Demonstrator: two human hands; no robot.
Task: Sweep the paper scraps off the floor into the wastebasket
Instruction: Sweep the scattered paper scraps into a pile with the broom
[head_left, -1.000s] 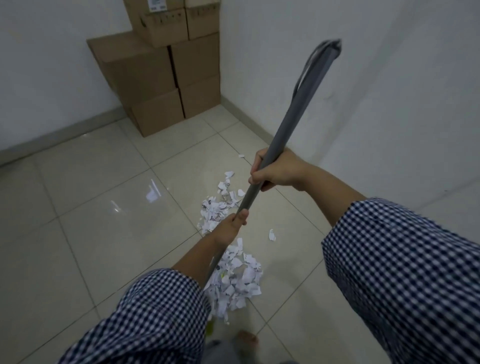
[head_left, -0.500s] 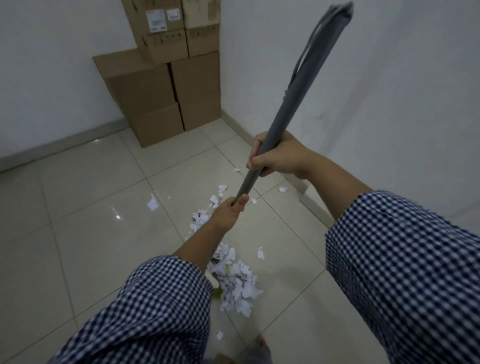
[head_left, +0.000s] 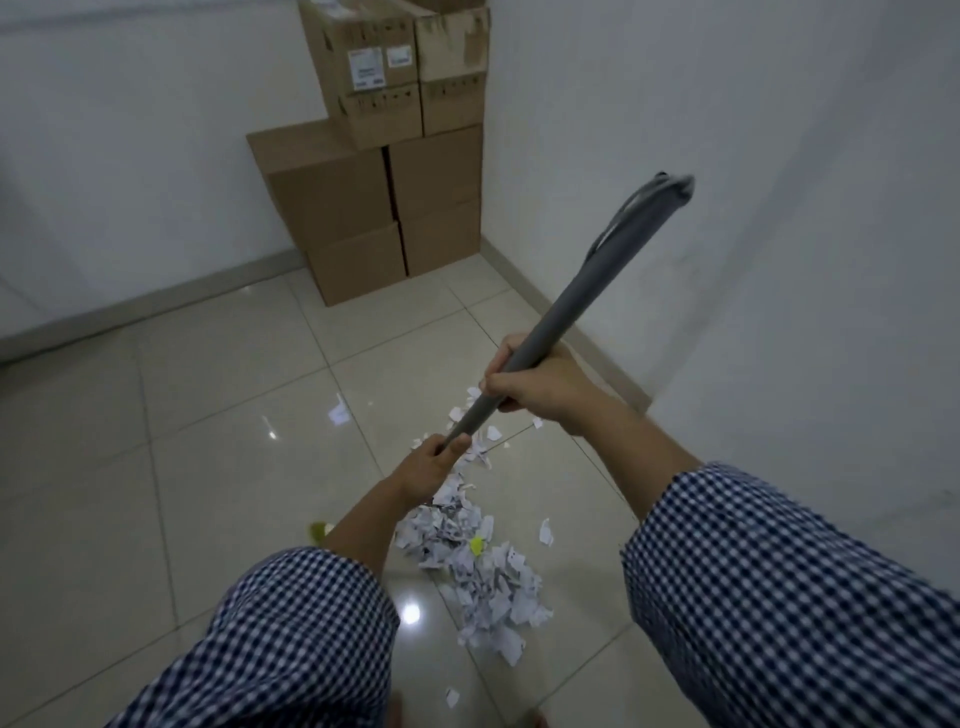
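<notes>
A grey broom handle (head_left: 582, 296) slants from upper right down to the floor in front of me. My right hand (head_left: 540, 384) grips it higher up, and my left hand (head_left: 434, 462) grips it lower down. The broom's head is hidden behind my left arm; only yellow bits (head_left: 475, 544) show. A pile of white paper scraps (head_left: 483, 582) lies on the tiled floor under my arms, with stray scraps (head_left: 545, 531) around it. No wastebasket is in view.
Stacked cardboard boxes (head_left: 384, 197) fill the far corner. A white wall (head_left: 779, 260) and its skirting run close along the right. Glossy beige tiles (head_left: 182, 441) stretch out to the left. One loose scrap (head_left: 338, 413) lies further out.
The broom handle's top has dropped and tilted to the right. The scrap pile has shifted nearer to my feet and to the right. My view has turned toward the boxes.
</notes>
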